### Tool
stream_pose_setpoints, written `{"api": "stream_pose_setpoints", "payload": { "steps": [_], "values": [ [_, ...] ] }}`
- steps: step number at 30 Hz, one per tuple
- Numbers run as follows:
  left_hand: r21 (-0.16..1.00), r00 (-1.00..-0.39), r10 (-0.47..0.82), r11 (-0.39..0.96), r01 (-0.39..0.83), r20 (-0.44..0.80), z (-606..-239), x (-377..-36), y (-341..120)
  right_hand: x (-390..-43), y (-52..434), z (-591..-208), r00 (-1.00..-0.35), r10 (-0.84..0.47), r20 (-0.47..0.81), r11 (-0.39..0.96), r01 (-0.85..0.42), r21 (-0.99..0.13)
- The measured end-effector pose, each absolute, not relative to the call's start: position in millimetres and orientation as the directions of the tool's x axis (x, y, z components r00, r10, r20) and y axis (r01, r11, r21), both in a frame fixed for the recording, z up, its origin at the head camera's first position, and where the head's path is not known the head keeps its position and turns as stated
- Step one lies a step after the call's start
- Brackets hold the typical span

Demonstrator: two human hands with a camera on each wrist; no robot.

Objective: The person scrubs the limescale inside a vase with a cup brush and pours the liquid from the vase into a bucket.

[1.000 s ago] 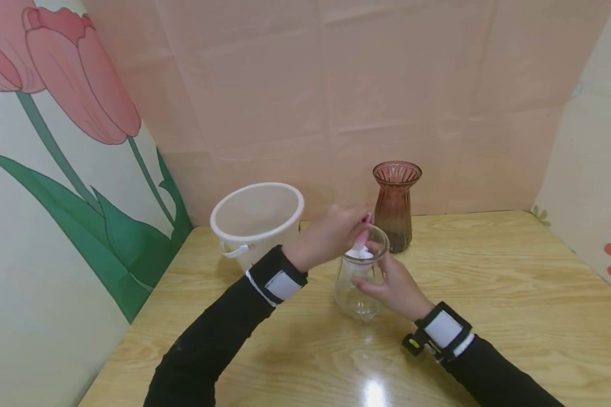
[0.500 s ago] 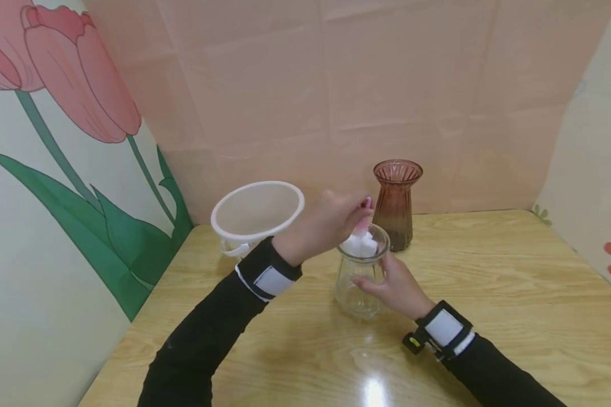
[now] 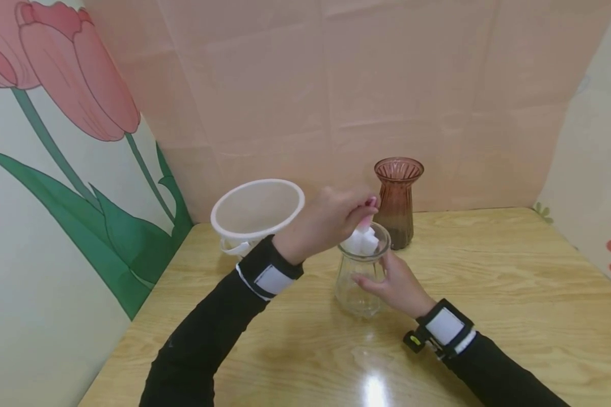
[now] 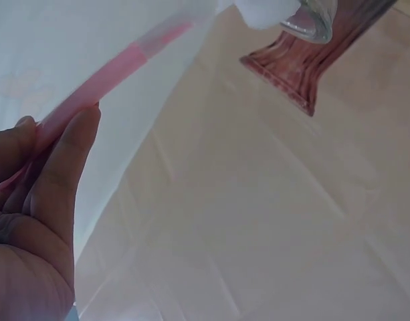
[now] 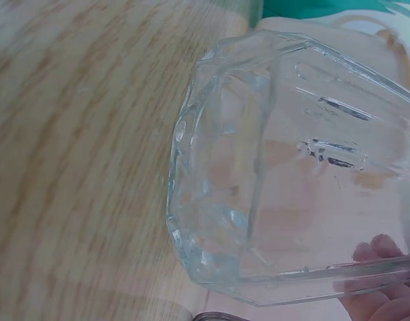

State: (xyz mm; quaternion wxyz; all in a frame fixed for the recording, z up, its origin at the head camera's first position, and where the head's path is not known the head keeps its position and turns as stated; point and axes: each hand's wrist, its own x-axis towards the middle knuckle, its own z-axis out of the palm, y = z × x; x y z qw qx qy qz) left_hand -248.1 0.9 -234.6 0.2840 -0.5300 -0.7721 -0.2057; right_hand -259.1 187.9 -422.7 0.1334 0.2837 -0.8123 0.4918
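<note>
A clear glass vase stands on the wooden table. My right hand grips its side; the right wrist view shows the glass close up with fingertips behind it. My left hand hovers over the vase mouth and pinches a pink handle with a white sponge head at the rim. In the left wrist view the fingers curl round that pink handle, and the white head meets the glass rim.
A brown ribbed glass vase stands just behind the clear one. A white plastic bucket sits at the back left by the tulip wall. Pink paper walls close the table's back and sides.
My left hand has lifted the white head from inside the vase up to its rim. The right hand keeps its hold on the glass.
</note>
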Motion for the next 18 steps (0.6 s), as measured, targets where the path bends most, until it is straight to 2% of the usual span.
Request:
{"api": "stream_pose_setpoints", "payload": {
  "steps": [6,18],
  "values": [
    [-0.008,-0.292,0.720,0.382,0.924,0.630,-243.2,-250.4,3.1,-256.7,188.5,-420.0,-0.806,-0.334,0.489,0.364,-0.589,-0.722],
    [0.131,-0.377,0.748,0.368,0.921,0.546,-272.8,-265.8,11.0,-255.7,190.3,-420.7,-0.796,-0.329,0.508,0.404,-0.606,-0.686]
  ]
}}
